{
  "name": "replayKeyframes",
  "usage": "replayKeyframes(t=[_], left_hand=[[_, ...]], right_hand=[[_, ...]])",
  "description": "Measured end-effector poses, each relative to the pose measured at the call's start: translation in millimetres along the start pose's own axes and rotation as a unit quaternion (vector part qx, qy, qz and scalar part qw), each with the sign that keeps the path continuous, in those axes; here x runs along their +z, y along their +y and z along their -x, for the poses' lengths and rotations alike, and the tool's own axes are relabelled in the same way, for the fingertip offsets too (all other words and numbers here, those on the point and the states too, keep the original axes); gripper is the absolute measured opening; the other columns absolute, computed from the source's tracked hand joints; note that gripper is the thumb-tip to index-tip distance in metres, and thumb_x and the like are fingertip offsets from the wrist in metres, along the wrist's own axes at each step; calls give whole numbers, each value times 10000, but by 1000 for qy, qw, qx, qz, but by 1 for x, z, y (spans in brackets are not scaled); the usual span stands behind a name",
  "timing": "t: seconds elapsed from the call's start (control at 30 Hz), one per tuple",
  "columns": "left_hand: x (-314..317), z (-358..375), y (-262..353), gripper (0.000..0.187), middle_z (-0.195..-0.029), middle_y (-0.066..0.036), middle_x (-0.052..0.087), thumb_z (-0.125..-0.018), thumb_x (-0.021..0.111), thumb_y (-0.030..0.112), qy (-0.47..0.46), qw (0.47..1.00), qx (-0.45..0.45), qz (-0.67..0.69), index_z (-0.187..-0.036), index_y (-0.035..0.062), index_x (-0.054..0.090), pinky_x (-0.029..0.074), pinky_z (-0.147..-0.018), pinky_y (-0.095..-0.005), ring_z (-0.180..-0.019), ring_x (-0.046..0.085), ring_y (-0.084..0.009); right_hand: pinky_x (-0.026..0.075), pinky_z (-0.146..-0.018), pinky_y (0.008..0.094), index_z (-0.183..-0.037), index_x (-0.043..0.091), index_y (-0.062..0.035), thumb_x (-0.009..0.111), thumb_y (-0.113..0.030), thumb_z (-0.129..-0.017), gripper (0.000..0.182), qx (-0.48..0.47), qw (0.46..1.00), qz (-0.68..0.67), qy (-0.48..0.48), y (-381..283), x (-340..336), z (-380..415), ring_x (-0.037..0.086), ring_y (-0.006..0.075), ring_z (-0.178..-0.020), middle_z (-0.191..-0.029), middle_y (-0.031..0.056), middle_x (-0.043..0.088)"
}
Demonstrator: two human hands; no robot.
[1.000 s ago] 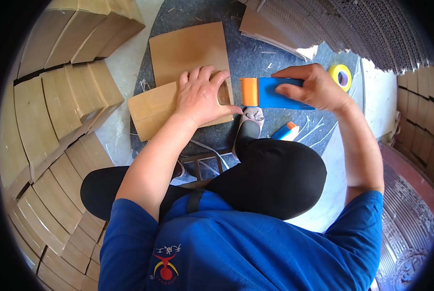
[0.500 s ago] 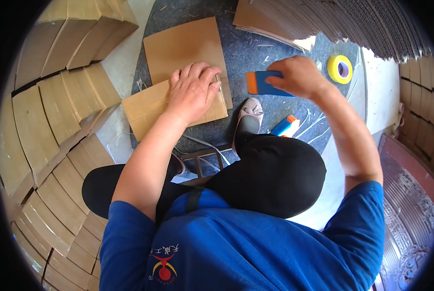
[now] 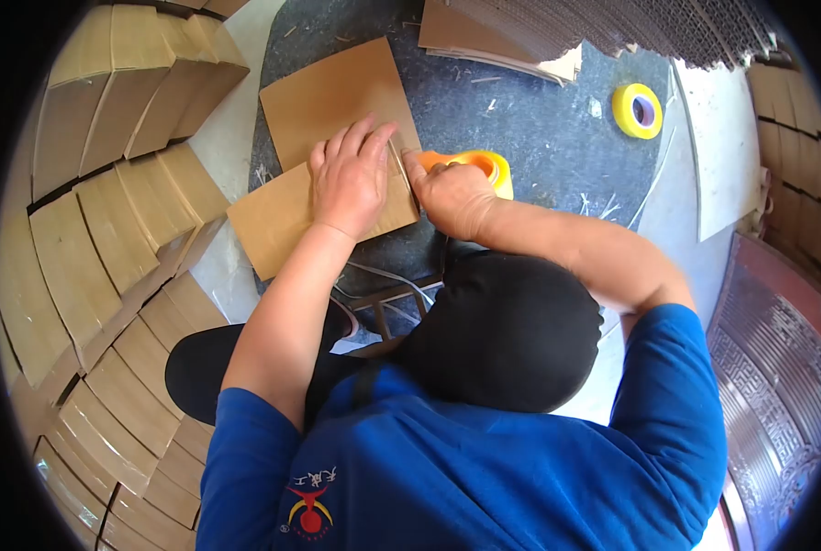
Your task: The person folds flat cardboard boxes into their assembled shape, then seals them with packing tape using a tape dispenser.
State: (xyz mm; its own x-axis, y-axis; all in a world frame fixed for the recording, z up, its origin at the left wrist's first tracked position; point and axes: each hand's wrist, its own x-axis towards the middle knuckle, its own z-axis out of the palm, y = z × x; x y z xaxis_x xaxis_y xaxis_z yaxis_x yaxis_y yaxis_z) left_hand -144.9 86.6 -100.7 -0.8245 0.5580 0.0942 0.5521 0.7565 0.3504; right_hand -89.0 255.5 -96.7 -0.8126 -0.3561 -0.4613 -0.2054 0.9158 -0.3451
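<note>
On the dark floor lies a flat folded cardboard box (image 3: 277,220), tilted and partly over another brown cardboard sheet (image 3: 337,101). My left hand (image 3: 351,184) is spread flat on the box near its right end, fingers extended, pressing it. At the box's right edge, my right hand (image 3: 452,197) grips an orange tape dispenser with a yellow tape roll (image 3: 495,167); its index finger points along the edge. Most of the dispenser is hidden by the hand. Whether tape touches the cardboard I cannot make out.
A yellow tape roll (image 3: 637,111) lies at the right. Cardboard sheets (image 3: 493,41) are stacked at the back, beside a corrugated pile (image 3: 667,32). Stacked cardboard boxes (image 3: 89,239) line the left side. A patterned metal panel (image 3: 759,367) stands on the right.
My right hand has moved left and down with the tape dispenser to the box's right edge, turning it over. My left hand stays on the box. My right forearm now crosses above the knee.
</note>
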Motion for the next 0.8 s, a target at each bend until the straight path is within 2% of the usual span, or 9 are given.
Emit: replayKeyframes(t=[0.17, 0.23, 0.27, 0.33, 0.47, 0.5, 0.6, 0.73, 0.8], left_hand=[[0, 3, -5, 371, -1387, -92, 541, -949, 506, 85, 23, 999, -11, 32, -1316, 111, 557, 330, -1078, -421, -1249, 517, -289], [-1, 3, -9, 361, -1340, -97, 568, -906, 502, 48, 64, 994, -14, 84, -1251, 106, 589, 352, -1085, -454, -1274, 498, -292], [-1, 4, -12, 361, -1340, -97, 568, -906, 502, 48, 64, 995, -13, 80, -1251, 106, 589, 352, -1085, -454, -1274, 498, -292], [0, 7, -12, 347, -1248, -116, 598, -838, 511, -23, 127, 970, -52, 199, -1154, 83, 607, 390, -1060, -445, -1248, 506, -338], [-1, 11, -15, 281, -1122, -122, 606, -759, 527, -54, 181, 972, -25, 148, -997, 64, 620, 424, -1000, -435, -1158, 538, -359], [-2, 11, -14, 250, -1074, -117, 598, -734, 538, -50, 179, 976, -11, 121, -939, 69, 618, 430, -966, -432, -1106, 546, -352], [-2, 11, -11, 187, -978, -94, 590, -690, 566, -39, 196, 976, 19, 91, -817, 89, 615, 435, -869, -421, -985, 556, -314], [-2, 12, -15, 138, -930, -53, 590, -699, 607, 1, 175, 981, 27, 74, -784, 110, 613, 434, -835, -419, -943, 559, -287], [-2, 11, -16, 139, -913, -57, 597, -704, 600, -4, 182, 981, 33, 57, -774, 116, 606, 442, -799, -424, -929, 565, -302]], right_hand=[[561, -720, 415, -1480, 299, 67, 555, -120, -872, 685, -14, 999, 50, -13, 15, 48, -21, 713, 294, -894, -1040, 202, 704], [559, -757, 414, -1399, 413, 72, 573, -134, -865, 594, -15, 995, 45, -92, 19, 49, -23, 708, 297, -938, -1073, 192, 701], [554, -794, 406, -1264, 520, 65, 585, -138, -862, 455, -5, 997, 23, -70, 23, 49, -21, 704, 301, -964, -1079, 188, 703], [555, -736, 452, -1152, 520, 79, 544, -146, -858, 372, 46, 999, 3, -23, 29, 46, -16, 715, 348, -883, -996, 232, 703], [547, -763, 475, -1069, 648, -75, 534, -181, -849, 270, 88, 996, -25, -7, 35, 14, 1, 706, 349, -865, -989, 199, 711], [545, -822, 435, -1054, 681, -80, 523, -285, -922, 290, 104, 993, -40, -38, 34, -2, 3, 694, 335, -963, -1015, 176, 715], [543, -810, 438, -1067, 674, -47, 406, -499, -993, 531, 93, 989, -102, -46, 18, -53, 12, 693, 332, -936, -943, 176, 718], [539, -807, 452, -1104, 658, -37, 384, -534, -993, 579, 68, 996, -56, -35, 0, -62, 5, 694, 345, -921, -922, 180, 719], [534, -802, 467, -1374, 438, -16, 393, -552, -978, 669, 6, 997, -28, -71, -2, -48, 1, 688, 395, -892, -909, 236, 707]])
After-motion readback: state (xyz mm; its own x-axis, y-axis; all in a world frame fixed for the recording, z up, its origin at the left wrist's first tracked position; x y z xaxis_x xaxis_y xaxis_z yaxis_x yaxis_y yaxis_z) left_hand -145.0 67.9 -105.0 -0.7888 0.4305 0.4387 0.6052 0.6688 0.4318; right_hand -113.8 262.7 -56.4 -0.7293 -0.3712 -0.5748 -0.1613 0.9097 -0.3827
